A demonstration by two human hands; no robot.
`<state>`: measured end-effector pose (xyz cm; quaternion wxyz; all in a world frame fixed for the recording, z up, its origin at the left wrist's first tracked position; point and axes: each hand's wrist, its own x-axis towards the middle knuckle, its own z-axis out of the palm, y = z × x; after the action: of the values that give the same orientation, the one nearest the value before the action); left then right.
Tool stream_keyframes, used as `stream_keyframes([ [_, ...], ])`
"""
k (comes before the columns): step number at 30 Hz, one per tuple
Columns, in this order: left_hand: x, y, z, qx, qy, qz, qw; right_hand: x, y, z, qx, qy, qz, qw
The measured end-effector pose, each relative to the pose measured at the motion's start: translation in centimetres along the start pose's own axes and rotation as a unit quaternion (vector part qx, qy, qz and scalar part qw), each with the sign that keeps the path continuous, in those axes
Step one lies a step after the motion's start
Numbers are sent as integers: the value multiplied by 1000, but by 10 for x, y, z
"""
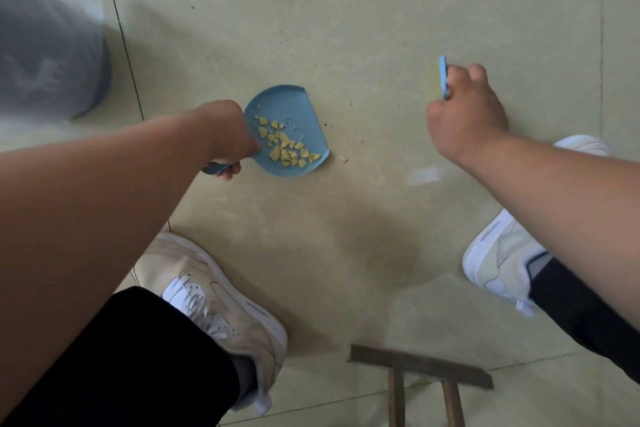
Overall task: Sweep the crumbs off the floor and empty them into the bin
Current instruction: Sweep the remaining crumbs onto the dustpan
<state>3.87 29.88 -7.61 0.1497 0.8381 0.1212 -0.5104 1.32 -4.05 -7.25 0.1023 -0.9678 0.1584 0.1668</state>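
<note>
Head view. The left hand (225, 135) is curled round the handle of the blue dustpan (287, 130), which sits on the floor (363, 28) with its open lip facing the person's right. Most of the crumbs (285, 146) lie in the pan, toward the lip. One stray crumb (343, 159) lies on the floor just beside the lip, and a few dark specks lie near it. The right hand (465, 114) is closed round a blue brush (443, 77), held well apart from the pan; its bristles are hidden. The bin (45, 45) stands at the left edge of the floor, blurred.

Procedure, as judged: keep the lip pressed flat to the floor. Bring the brush behind the stray crumb and draw it in with a short stroke. Lift the pan with the lip tilted upward, since the load lies close to the edge. Carry it level to the bin.
</note>
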Motion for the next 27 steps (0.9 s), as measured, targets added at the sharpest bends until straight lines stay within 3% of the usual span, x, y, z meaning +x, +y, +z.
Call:
stream_keyframes([
  [2,-1,6,3,3,0,2,1000,1,-9,3,-8,-8,-22,1000],
  [8,-5,19,4,43,-6,10,999,-52,-80,38,3,-102,-192,976],
  [12,-2,21,6,82,-32,-5,996,-96,-119,54,34,-160,-247,955],
  [19,2,10,10,56,-43,-11,997,-110,-109,47,100,-122,-323,933],
  [22,2,1,2,72,-33,17,997,-90,-66,35,128,-67,-275,950],
  [27,2,-16,-7,98,-36,34,994,-54,-6,23,61,-15,-128,990],
])
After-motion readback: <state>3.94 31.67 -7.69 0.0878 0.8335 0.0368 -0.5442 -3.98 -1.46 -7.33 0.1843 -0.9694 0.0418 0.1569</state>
